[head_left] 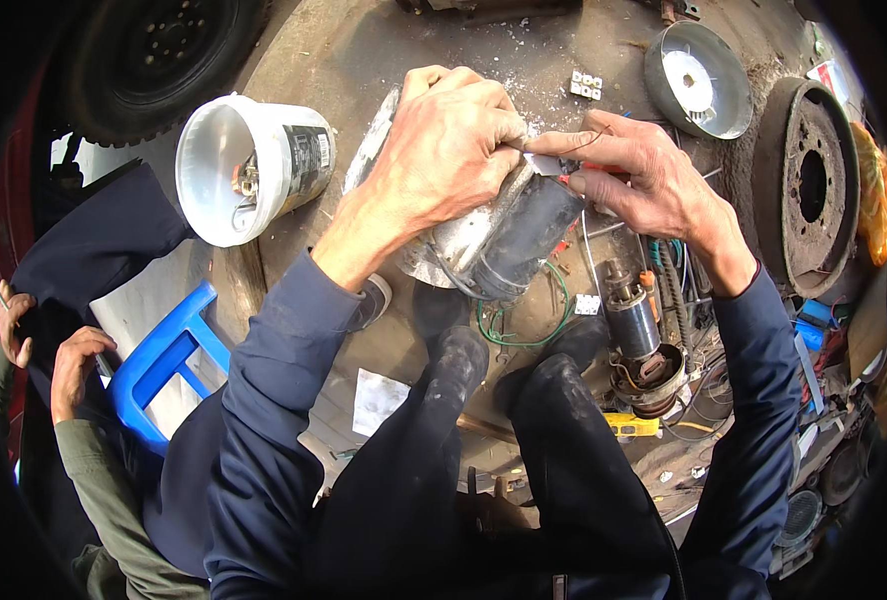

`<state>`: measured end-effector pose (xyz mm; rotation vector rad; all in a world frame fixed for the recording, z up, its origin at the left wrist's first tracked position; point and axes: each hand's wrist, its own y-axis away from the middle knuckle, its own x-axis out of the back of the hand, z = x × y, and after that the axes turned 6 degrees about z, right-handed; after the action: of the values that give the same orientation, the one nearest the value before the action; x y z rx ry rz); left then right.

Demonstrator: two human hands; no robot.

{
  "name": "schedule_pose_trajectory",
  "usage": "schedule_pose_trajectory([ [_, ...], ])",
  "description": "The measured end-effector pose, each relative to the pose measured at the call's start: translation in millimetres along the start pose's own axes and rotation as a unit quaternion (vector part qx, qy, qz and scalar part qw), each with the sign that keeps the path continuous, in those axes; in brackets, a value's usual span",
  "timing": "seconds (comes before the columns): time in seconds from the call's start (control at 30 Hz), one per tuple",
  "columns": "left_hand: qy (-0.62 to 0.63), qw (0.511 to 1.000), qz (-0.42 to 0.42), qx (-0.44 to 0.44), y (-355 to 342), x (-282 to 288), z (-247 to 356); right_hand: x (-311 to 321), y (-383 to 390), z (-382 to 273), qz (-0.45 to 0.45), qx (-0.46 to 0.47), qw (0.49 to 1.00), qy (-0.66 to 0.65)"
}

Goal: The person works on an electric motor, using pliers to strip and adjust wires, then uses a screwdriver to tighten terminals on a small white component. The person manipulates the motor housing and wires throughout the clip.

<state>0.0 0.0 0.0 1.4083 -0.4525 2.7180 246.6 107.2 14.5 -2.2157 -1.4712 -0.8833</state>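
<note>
A motor-like unit with a silver metal body (464, 238) and a black cylinder (531, 238) along its side is up between my forearms, above my feet. My left hand (449, 150) lies over its far end with the fingers curled in. Those fingertips are partly hidden, so what they pinch does not show. My right hand (644, 170) is at the black cylinder's upper end, thumb and forefinger close together around something small. A thin dark wire runs near that forefinger, and a little red shows by the fingertips. Below the unit lies a loop of green wire (564, 322).
At the left stand a white plastic bucket (226, 130) with metal parts inside and a blue plastic stool (154, 370). A co-worker's hands (76, 368) are beside it. On the right are a rotor with copper windings (634, 325), a round metal cover (719, 75) and a rusty wheel rim (799, 215).
</note>
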Motion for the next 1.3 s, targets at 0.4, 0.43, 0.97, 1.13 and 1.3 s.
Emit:
schedule_pose_trajectory([
  [0.4, -0.016, 0.990, 0.140, -0.011, 12.6, -13.8, 7.6, -18.7, 21.9, -37.3, 0.089, -0.297, 0.836, -0.452],
  [0.43, -0.026, 0.987, 0.158, -0.006, 15.1, -16.1, 11.0, -18.7, 23.5, -47.3, 0.102, -0.344, 0.784, -0.507],
  [0.97, -0.034, 0.981, 0.189, 0.011, 17.5, -22.7, 15.1, -14.5, -32.0, -104.7, 0.136, -0.525, 0.722, -0.430],
  [1.13, -0.023, 0.980, 0.199, 0.015, 16.4, -26.5, 13.6, -9.1, -24.6, -114.0, 0.168, -0.518, 0.679, -0.493],
  [1.3, -0.017, 0.979, 0.204, 0.007, 18.8, -27.3, 11.6, -22.9, -26.9, -116.6, 0.179, -0.510, 0.640, -0.546],
])
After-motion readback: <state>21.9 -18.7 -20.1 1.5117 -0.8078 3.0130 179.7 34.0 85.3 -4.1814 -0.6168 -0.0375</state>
